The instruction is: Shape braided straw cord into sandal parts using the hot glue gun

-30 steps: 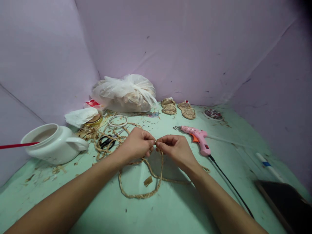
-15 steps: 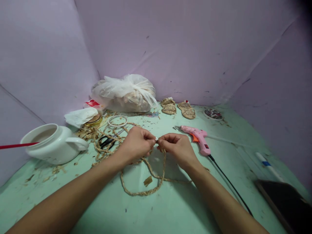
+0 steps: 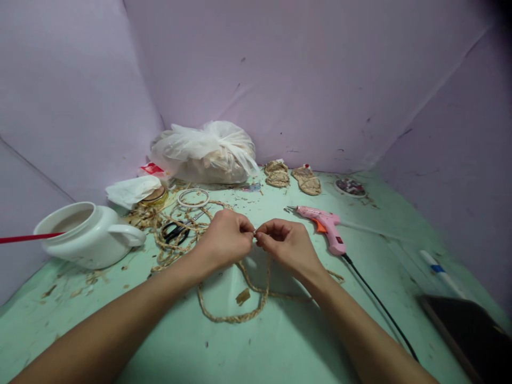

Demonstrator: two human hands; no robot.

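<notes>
Over the middle of the table, my left hand (image 3: 228, 239) and my right hand (image 3: 291, 245) meet fingertip to fingertip, both closed in a pinch. Between them is the end of a braided straw-coloured rope (image 3: 234, 319); the pinched bit itself is mostly hidden by the fingers. From there the rope hangs down in a loop onto the green table and runs back to a loose tangle at the left. Black-handled scissors (image 3: 176, 232) lie in that tangle, left of my left hand. A pink hot glue gun (image 3: 331, 230) lies to the right of my right hand.
A white handled pot (image 3: 96, 250) with a red stick stands at left. Behind are a tied plastic bag (image 3: 212, 154), a white ring (image 3: 193, 198), two small woven soles (image 3: 307, 180) and a round dish (image 3: 350, 187). A dark flat device (image 3: 468, 330) lies at right.
My fingertips have drawn slightly closer together, and the small white bit that showed between them is now nearly covered. Everything else stays in place.
</notes>
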